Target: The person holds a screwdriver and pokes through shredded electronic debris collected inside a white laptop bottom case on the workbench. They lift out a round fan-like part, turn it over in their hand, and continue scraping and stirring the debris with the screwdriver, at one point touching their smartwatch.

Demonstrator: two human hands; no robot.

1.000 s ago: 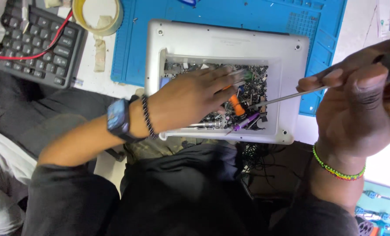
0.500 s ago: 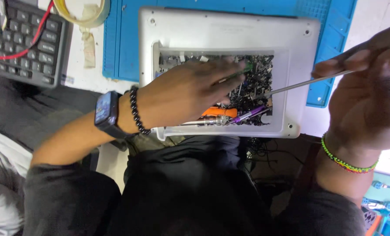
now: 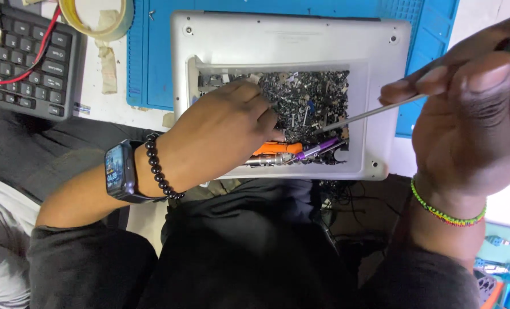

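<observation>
A silver laptop bottom shell [image 3: 292,40] lies on a blue work mat [image 3: 152,57], and its cut-out tray holds a heap of small dark screws and parts [image 3: 309,103]. My left hand [image 3: 220,134], with a smartwatch and a black bead bracelet on the wrist, reaches into the heap with fingers bent down among the screws; what it pinches is hidden. My right hand [image 3: 472,126] is close to the camera and grips a thin metal screwdriver [image 3: 369,113] whose tip points into the heap. An orange tool [image 3: 278,149] and a purple tool [image 3: 318,150] lie at the tray's near edge.
A black keyboard [image 3: 23,57] with a red wire across it sits at the far left. A roll of yellowish tape [image 3: 97,17] lies beside it. Dark clothing on my lap fills the lower middle. Teal tools show at the bottom right corner.
The view has shifted so the shell sits more central. My left hand has stayed in the screw heap, its fingers dug deeper; my right hand has kept the screwdriver pointed into the tray.
</observation>
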